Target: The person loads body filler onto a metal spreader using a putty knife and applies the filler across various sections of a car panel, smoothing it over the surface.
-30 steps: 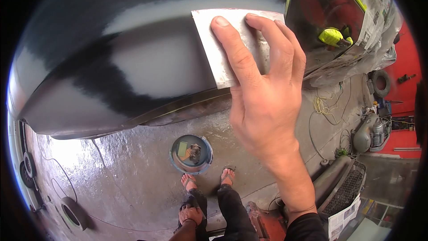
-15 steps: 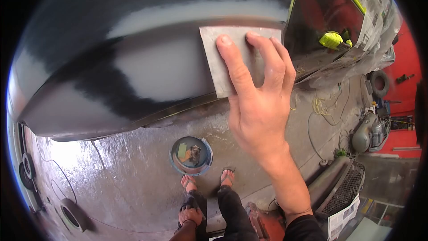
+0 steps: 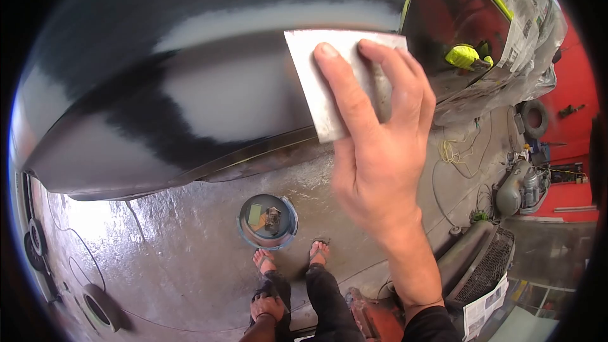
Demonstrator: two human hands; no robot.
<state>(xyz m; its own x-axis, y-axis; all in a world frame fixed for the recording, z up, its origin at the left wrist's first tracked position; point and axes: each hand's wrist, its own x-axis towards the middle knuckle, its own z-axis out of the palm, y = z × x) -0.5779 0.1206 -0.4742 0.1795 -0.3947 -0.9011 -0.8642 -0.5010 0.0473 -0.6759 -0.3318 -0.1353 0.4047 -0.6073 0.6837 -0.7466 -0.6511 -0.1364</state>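
Note:
My right hand (image 3: 386, 133) presses a pale grey sandpaper sheet (image 3: 332, 104) flat against the car body panel (image 3: 221, 95). The thumb and fingers spread over the sheet's back, and its working face is hidden. Grey patches and black smudges mark the panel around it. Far below, my left hand (image 3: 267, 308) is by my left leg with its fingers curled. Something dark shows at those fingers, too small to name. On the floor before my feet stands a round bucket (image 3: 294, 231) with a green block (image 3: 255, 214) and a dark item in it.
To the right, yellow tape and newspaper masking (image 3: 522, 19) edge the car's dark glossy section. A yellow-wrapped handle (image 3: 462, 57) juts out there. Hoses, a compressor (image 3: 510, 190), a tyre (image 3: 535, 119) and a grille part (image 3: 487, 259) lie along the right. Another tyre (image 3: 100, 307) lies lower left.
My right hand and the sheet appear slightly further right in view, and the sheet looks brighter. The floor and bucket have shifted a little left as my view moved.

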